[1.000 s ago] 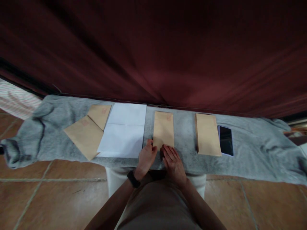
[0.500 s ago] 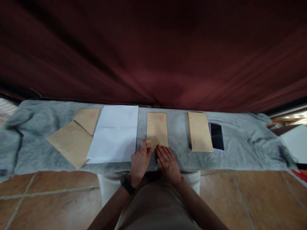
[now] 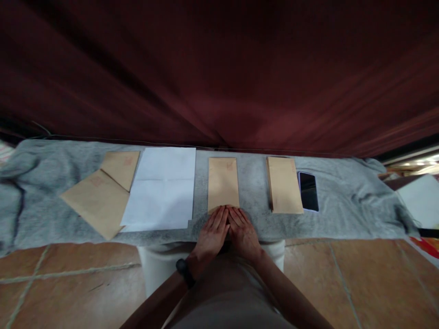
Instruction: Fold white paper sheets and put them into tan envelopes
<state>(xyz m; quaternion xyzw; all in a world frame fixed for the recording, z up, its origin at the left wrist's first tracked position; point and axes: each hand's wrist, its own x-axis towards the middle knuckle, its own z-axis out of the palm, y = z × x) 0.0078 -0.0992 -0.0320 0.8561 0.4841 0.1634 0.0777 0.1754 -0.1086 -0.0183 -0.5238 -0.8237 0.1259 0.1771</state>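
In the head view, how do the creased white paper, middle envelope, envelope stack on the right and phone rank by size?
Largest to smallest:
White paper
Middle envelope (partly covered) and envelope stack: too alike to rank
Phone

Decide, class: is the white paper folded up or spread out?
Spread out: the white paper lies flat, a crease running across its middle.

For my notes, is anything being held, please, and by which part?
Nothing appears held: left hand and right hand lie on the middle envelope's near end.

A grey cloth carries, from left to right, two overlapping brown envelopes, white paper, a single envelope, an envelope stack and a phone.
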